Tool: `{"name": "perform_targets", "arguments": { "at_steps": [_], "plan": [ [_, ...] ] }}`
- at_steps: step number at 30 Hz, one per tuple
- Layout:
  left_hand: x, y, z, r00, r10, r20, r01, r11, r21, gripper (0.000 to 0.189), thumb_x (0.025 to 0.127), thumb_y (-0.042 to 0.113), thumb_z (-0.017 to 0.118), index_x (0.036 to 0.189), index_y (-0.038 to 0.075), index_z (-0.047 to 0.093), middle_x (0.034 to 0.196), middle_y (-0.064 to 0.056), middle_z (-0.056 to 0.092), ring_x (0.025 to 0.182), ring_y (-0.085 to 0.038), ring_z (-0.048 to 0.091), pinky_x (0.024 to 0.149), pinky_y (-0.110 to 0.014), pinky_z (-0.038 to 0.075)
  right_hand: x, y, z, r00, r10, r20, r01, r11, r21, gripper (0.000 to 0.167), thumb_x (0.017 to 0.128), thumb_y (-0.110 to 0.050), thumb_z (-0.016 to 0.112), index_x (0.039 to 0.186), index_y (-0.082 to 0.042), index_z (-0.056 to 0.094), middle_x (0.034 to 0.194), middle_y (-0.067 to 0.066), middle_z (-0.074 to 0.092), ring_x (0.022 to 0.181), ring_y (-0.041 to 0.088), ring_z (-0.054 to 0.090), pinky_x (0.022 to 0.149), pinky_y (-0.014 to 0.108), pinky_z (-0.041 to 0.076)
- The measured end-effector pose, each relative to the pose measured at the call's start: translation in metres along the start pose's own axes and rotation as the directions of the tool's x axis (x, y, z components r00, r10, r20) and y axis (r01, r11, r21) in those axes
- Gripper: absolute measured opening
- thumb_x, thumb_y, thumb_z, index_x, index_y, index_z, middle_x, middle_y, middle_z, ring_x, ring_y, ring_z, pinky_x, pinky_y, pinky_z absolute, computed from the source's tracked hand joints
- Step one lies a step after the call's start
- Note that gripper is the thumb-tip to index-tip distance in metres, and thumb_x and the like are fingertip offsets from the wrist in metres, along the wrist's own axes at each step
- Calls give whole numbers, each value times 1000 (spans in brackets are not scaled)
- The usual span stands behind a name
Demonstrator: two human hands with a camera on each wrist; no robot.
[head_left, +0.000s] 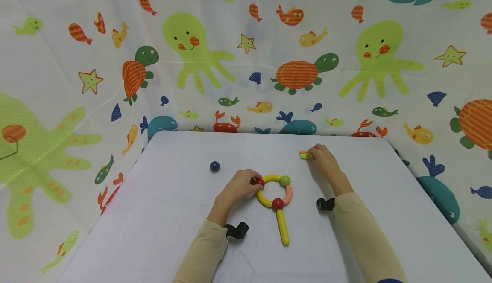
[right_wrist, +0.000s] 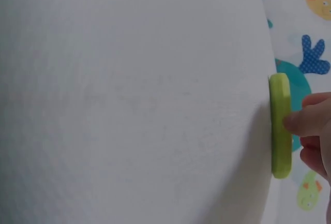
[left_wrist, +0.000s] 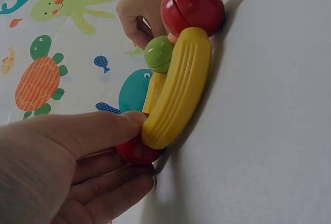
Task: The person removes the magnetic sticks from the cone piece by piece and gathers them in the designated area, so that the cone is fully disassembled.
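Observation:
A ring of curved yellow pieces (head_left: 273,178), a curved orange piece (head_left: 288,195), a green ball (head_left: 285,181) and red balls lies on the white table (head_left: 173,231). A straight yellow stick (head_left: 282,228) extends from the ring's near red ball (head_left: 277,204) toward me. My left hand (head_left: 238,187) pinches the ring's left red ball (left_wrist: 138,150), the thumb on top by the yellow piece. Farther off to the right, my right hand (head_left: 326,161) grips a straight light-green stick (right_wrist: 281,131) with its thumb against the side. An orange stick (head_left: 303,151) lies just behind that one, partly hidden by the fingers.
A dark blue ball (head_left: 214,166) sits on the table left of the ring. Behind the table's far edge hangs a cloth (head_left: 215,31) printed with sea animals. Each wrist wears a small black camera mount (head_left: 237,230).

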State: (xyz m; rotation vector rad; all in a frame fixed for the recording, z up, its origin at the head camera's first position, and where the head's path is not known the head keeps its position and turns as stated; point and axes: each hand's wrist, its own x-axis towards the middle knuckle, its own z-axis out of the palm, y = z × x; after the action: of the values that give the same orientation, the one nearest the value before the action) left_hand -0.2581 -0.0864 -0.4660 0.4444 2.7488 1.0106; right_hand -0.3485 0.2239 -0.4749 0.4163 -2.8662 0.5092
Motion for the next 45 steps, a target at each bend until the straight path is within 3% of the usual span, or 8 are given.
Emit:
{"name": "perform_targets", "arguments": {
  "at_steps": [12, 22, 27, 34, 45],
  "plan": [
    [0, 0, -1, 1000, -10, -2, 10, 1000, 12, 35, 92, 26, 73, 123, 11, 70, 108, -4, 70, 92, -16, 60, 89, -33, 57, -13, -21, -11, 997, 51, -55, -46, 994, 102, 30, 90, 1, 67, 119, 5, 67, 122, 23, 61, 117, 39, 55, 106, 52, 47],
    [0, -1, 1, 1000, 8, -10, -8, 1000, 16, 34, 92, 25, 73, 124, 12, 70, 109, -4, 70, 94, -15, 60, 89, -33, 56, -28, -50, -22, 997, 28, -73, -21, 995, 94, 35, 91, -10, 72, 123, 2, 66, 125, 22, 59, 119, 38, 55, 105, 52, 48],
    [-1, 1, 1, 999, 47, -18, -46, 998, 47, 34, 92, 22, 72, 125, 13, 70, 114, -5, 69, 96, -16, 60, 90, -33, 56, -36, -63, -25, 998, 15, -66, -10, 996, 84, 37, 92, -16, 71, 125, 1, 65, 126, 22, 60, 119, 37, 56, 103, 51, 50],
    [-3, 3, 1, 998, 65, -26, -64, 996, 64, 32, 93, 20, 71, 124, 12, 71, 113, -5, 69, 94, -16, 59, 88, -32, 55, -45, -82, -30, 997, 7, -72, 3, 991, 137, 39, 93, -19, 71, 125, 1, 64, 124, 21, 62, 113, 36, 60, 98, 50, 53],
    [-3, -2, 3, 997, 40, -64, -35, 996, 82, 34, 93, 23, 71, 125, 13, 70, 118, -6, 69, 100, -17, 61, 93, -35, 56, -55, -99, -17, 1000, 15, -22, -12, 988, 153, 41, 93, -24, 71, 126, -1, 65, 124, 17, 64, 109, 31, 62, 95, 47, 55]
  ]
}}
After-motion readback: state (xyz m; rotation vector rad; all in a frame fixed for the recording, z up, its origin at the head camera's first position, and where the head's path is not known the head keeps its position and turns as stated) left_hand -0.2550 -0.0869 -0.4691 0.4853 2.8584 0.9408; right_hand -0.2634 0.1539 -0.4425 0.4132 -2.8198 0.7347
